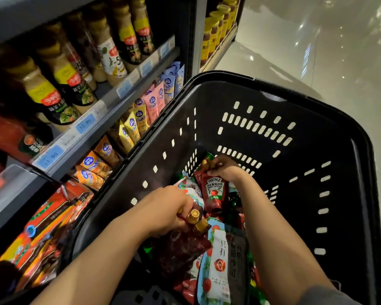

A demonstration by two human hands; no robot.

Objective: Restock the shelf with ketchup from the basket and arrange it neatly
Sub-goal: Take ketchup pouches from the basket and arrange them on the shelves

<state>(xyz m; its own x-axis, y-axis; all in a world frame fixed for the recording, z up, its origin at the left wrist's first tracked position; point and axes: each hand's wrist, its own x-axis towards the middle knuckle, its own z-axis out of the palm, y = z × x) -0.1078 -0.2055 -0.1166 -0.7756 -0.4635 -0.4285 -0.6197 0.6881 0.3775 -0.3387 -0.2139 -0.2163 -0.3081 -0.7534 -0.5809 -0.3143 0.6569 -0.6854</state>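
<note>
Both my hands are down inside the black basket [317, 133]. My right hand [226, 168] grips the top of a red Heinz ketchup pouch [215, 192] that stands upright near the basket's far wall. My left hand [174, 209] is closed on dark red ketchup pouches [185, 243] at their gold caps [198, 220]. Several more pouches lie in the basket bottom, among them a light blue and white one [218, 267]. The shelf [110, 102] is at the left.
Dressing bottles [64, 84] line the upper shelf behind blue price tags. Below stand rows of small sachets [139, 119] in yellow, pink and blue. Red and orange packets [51, 225] lie on the lowest level beside the basket. Pale shiny floor [317, 51] stretches to the right.
</note>
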